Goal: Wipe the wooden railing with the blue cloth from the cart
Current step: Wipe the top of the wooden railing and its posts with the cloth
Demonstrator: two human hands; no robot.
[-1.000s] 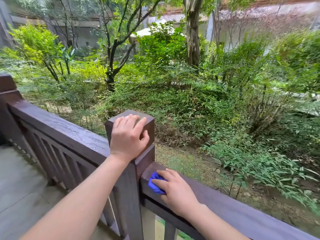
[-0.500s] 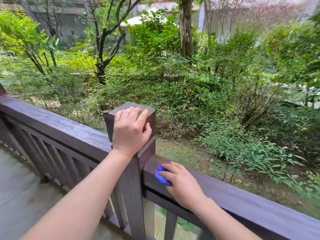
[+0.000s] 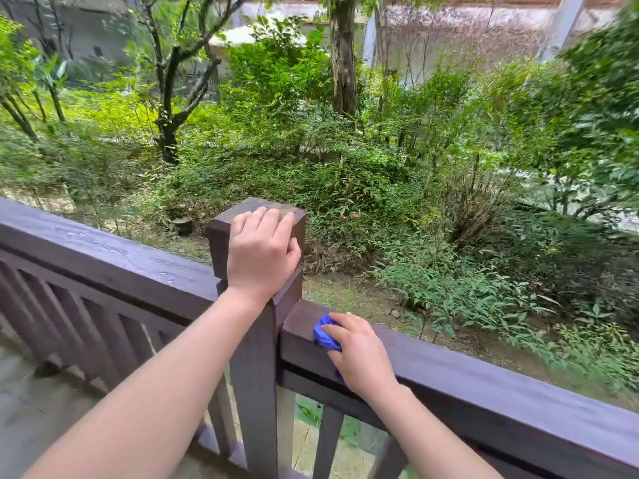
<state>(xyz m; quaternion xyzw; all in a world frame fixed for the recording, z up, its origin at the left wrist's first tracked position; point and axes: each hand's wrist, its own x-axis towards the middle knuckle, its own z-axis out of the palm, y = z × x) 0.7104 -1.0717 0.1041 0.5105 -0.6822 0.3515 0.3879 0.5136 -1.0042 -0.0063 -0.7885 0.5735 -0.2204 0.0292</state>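
Note:
A dark brown wooden railing runs across the lower frame, split by a square post. My left hand lies over the post's top, fingers wrapped on its cap. On the top rail just right of the post, my right hand presses a bunched blue cloth against the wood. Most of the cloth is hidden under my palm. The left rail section shows wet streaks on its top face.
Vertical balusters fill the railing below the rail. A grey paved floor lies at the lower left. Beyond the railing the ground drops to a garden with shrubs, a tree trunk and a wall behind.
The view has shifted to the right along the railing. My right hand with the cloth has stayed close to the post, sliding only slightly. My left hand keeps its hold on the post.

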